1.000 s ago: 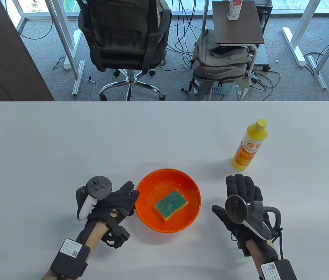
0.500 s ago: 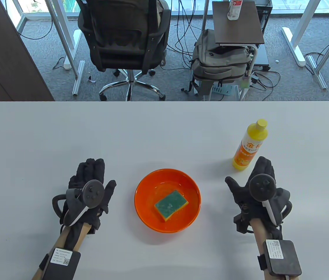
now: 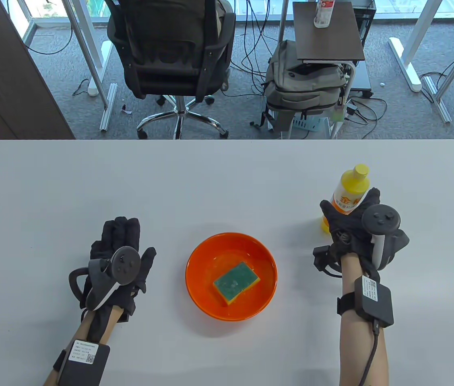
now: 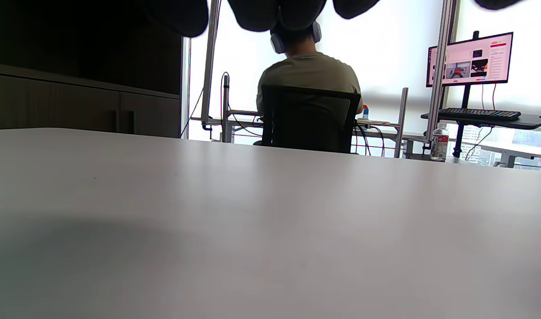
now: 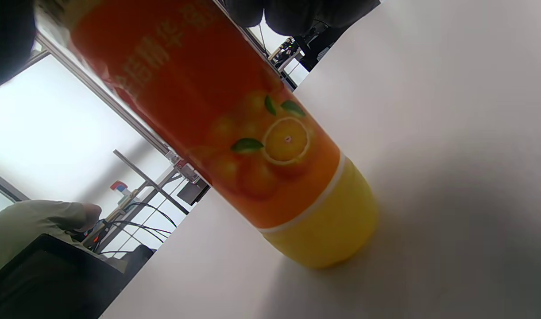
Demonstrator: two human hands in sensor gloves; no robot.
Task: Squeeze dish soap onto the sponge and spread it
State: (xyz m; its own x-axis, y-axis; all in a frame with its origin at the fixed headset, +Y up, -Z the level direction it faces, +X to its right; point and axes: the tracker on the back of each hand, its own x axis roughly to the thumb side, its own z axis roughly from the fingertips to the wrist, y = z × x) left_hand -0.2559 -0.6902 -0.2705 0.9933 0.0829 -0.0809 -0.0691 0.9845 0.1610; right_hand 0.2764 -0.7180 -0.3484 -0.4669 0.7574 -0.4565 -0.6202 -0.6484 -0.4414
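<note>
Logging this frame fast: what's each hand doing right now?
Left hand: open, palm down on the white table, holding nothing.
Right hand: wrapped around the yellow plastic dish soap bottle, which stands on the table.

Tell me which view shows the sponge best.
The table view: the sponge lies green side up in the orange bowl, fully visible, with neither hand near it. The left wrist view shows only bare table and the room beyond; the right wrist view is filled by the soap bottle. Neither shows the sponge.
</note>
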